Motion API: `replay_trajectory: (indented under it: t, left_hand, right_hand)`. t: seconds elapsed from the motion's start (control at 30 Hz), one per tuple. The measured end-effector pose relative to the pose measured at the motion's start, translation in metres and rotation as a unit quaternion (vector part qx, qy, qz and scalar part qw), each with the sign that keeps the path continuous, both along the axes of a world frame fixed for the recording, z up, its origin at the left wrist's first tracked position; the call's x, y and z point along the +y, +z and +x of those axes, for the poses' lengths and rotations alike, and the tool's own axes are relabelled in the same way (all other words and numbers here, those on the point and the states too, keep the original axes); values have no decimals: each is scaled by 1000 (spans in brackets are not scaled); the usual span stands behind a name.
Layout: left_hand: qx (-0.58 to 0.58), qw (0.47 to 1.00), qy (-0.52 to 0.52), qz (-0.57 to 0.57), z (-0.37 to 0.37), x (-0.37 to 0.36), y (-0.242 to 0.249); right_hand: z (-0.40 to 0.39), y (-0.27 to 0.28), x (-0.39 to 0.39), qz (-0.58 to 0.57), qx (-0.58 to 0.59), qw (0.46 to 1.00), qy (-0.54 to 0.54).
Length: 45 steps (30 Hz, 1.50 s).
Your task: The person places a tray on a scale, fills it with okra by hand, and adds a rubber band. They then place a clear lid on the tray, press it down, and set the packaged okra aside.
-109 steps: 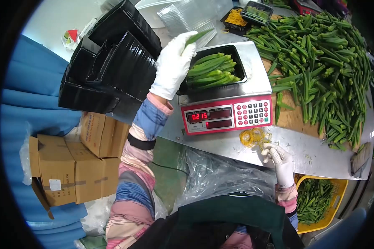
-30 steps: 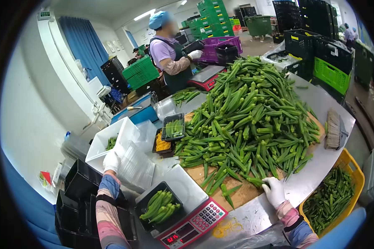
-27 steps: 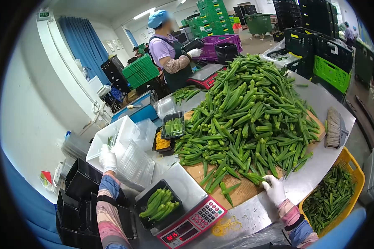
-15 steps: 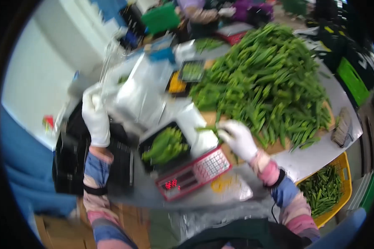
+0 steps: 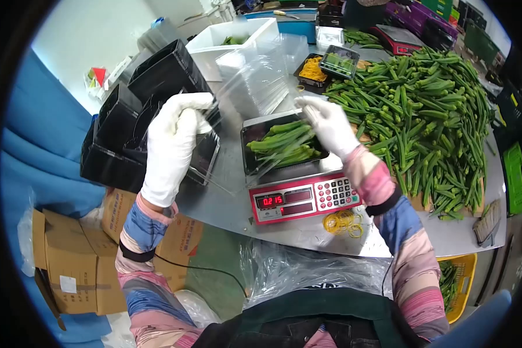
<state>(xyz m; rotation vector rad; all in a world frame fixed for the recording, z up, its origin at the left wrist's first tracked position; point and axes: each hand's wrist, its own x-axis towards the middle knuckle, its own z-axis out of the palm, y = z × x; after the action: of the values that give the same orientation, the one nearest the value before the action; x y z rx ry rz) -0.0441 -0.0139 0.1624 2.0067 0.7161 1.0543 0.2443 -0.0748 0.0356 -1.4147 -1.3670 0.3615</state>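
Note:
My left hand (image 5: 171, 145), in a white glove, has its fingers closed on the edge of a clear plastic lid (image 5: 252, 81), which is tilted and blurred. My right hand (image 5: 330, 124), gloved too, has its fingers pressed together at the lid's right edge. Below and behind the lid, okra pods (image 5: 281, 142) lie side by side in a black tray (image 5: 252, 162). That tray rests on a red scale (image 5: 304, 200) whose display reads 0.215. Clear lids (image 5: 261, 101) are stacked just beyond the tray.
A large okra heap (image 5: 417, 116) covers the right of the metal table. Black trays (image 5: 119, 124) stand at left, a white bin (image 5: 206, 49) behind. Rubber bands (image 5: 345, 223) lie before the scale. A brush (image 5: 488, 223) sits near the right edge, a yellow crate (image 5: 467, 278) below.
My left hand has come right and toward me with the clear lid. My right hand has moved up from beside the okra heap to the lid. The view has shifted; the display now reads clearly.

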Motion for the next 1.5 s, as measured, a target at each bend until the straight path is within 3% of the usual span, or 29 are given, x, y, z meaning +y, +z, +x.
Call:
replay_trajectory:
  t: [0.1,0.17,0.3,0.4,0.43,0.5,0.57,0.67,0.8,0.83,0.9,1.0,1.1,1.17,1.2,1.3,1.5]
  left_hand:
    - [37,998,-35,-31,4,6,-3]
    - [79,995,-53,-21,15,12,-7]
    - [47,979,-83,-183,35,15,-9]
    - [-80,963,-89,-242,38,30,-37]
    - [-65,954,-89,-278,39,31,-46]
    - [-107,969,-99,-201,44,25,-99]
    - [-68,981,-34,-176,51,9,-122]
    - [-116,988,-11,-100,63,32,-167]
    - [-31,998,53,18,69,52,-172]
    - [-27,998,53,23,69,60,-182]
    - [-18,998,58,19,68,72,-198]
    - [-35,998,54,-14,63,73,-196]
    - [-28,997,70,-27,57,73,-201]
    - [22,995,97,7,51,73,-203]
    - [14,994,102,31,49,71,-205]
    - [-23,995,87,-54,47,63,-195]
    - [-69,989,44,-122,54,56,-183]
  right_hand:
    - [0,43,-22,-31,318,938,136]
    - [-10,62,-37,-15,334,920,205]
    - [-15,73,-47,-65,181,978,79]
    - [5,50,-41,-98,289,952,8]
    - [11,38,-37,-101,313,944,-9]
    - [9,16,-31,-100,340,935,-20]
    - [9,-17,-16,-88,244,965,-46]
    - [5,-40,-3,-27,215,975,-51]
    - [26,-86,27,7,44,996,-71]
    - [27,-86,29,-7,10,997,-73]
    - [30,-83,31,27,-176,976,-122]
    - [26,-55,27,-74,-236,965,-90]
    - [20,-48,22,-78,-285,950,-102]
    - [13,-60,24,-102,-140,982,-79]
    - [8,-44,13,-134,-125,981,-64]
    - [1,-26,0,-192,-108,974,-51]
    - [1,-30,-5,-175,-31,983,-47]
